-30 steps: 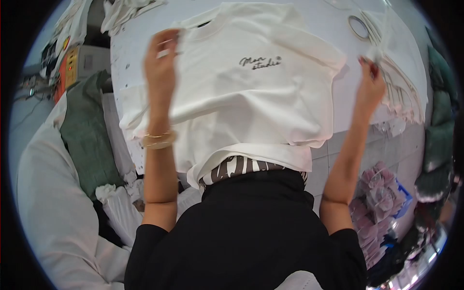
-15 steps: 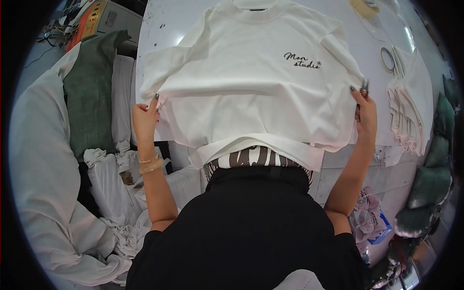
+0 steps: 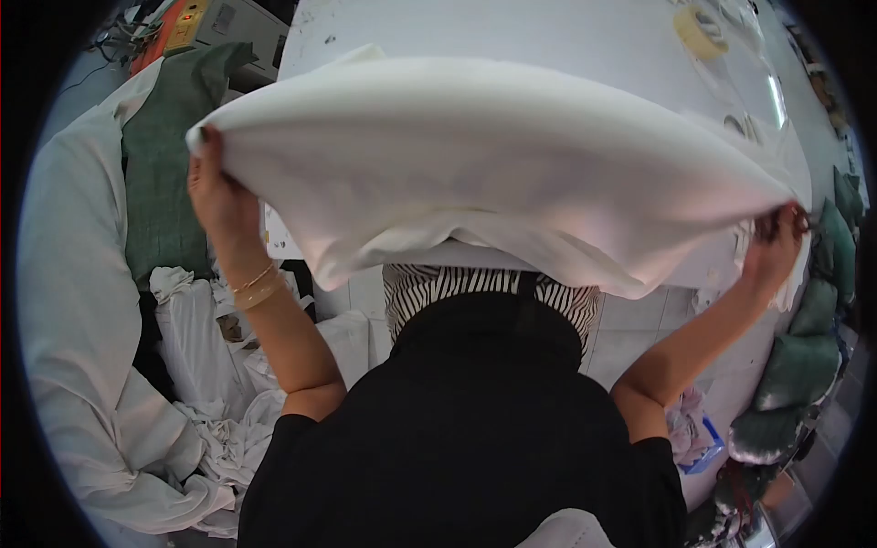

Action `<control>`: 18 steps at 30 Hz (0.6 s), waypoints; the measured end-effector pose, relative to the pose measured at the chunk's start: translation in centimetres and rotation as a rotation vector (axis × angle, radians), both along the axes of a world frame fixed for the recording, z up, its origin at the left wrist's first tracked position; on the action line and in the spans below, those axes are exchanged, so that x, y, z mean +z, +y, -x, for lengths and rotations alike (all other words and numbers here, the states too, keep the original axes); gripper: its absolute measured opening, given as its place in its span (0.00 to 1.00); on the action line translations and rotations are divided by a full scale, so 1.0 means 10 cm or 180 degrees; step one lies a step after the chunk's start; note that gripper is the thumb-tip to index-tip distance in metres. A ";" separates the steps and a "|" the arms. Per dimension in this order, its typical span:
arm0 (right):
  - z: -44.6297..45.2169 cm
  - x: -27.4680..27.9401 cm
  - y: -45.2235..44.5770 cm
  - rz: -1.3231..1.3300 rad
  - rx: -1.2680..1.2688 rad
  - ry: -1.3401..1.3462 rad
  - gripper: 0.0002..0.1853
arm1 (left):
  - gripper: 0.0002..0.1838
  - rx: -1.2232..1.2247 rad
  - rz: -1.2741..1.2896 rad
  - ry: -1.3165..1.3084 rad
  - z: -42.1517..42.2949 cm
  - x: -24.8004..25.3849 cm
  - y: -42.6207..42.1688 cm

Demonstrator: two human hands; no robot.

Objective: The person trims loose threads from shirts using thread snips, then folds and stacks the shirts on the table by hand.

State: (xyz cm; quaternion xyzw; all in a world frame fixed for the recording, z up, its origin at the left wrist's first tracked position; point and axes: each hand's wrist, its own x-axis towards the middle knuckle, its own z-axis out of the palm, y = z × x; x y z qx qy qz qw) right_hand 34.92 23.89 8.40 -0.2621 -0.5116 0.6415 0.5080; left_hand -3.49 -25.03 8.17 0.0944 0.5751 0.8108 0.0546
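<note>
A white sweatshirt (image 3: 475, 137) is stretched wide in the air over the near part of the table, its cloth billowing and partly blurred. My left hand (image 3: 217, 187) pinches one edge of it at the left. At the right, my right hand (image 3: 776, 242) grips the opposite edge; dark scissors-like handles seem to sit by those fingers, too blurred to be sure. The lower hem sags toward my waist. The lettering on the chest is hidden now by the raised cloth.
The white table (image 3: 384, 27) lies beyond the garment. A roll of tape (image 3: 702, 32) is on it at the far right. Green and white fabric (image 3: 169, 173) is heaped at the left, near an orange-and-grey machine (image 3: 206, 32). Green bundles (image 3: 799, 374) line the right side.
Both hands have moved apart, the left one up and leftward, the right one rightward and lower. The sweatshirt has lifted off the table and spread, hiding its collar and lettering.
</note>
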 end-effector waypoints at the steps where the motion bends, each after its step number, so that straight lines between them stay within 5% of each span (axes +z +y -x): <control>1: -0.04 0.05 0.12 -0.0141 -0.0114 -0.0103 0.02 | 0.12 0.0029 -0.0134 0.0220 0.03 0.14 0.01; 7: 0.55 0.41 0.54 -0.0037 -0.0587 -0.0454 0.11 | 0.12 -0.0172 -0.0111 0.0334 0.52 0.28 0.30; 13: 1.44 -0.16 1.35 -0.0182 0.0262 -0.1302 0.13 | 0.16 -0.0339 0.0848 0.0102 1.71 -0.60 1.08; 16: 1.44 -0.34 1.24 -0.0654 0.0503 -0.2022 0.16 | 0.32 -0.0628 0.1376 0.0211 1.46 -0.57 1.15; 18: 1.20 -0.37 1.11 -0.0982 0.0374 -0.2237 0.16 | 0.20 -0.0670 0.1886 0.0632 1.33 -0.53 0.89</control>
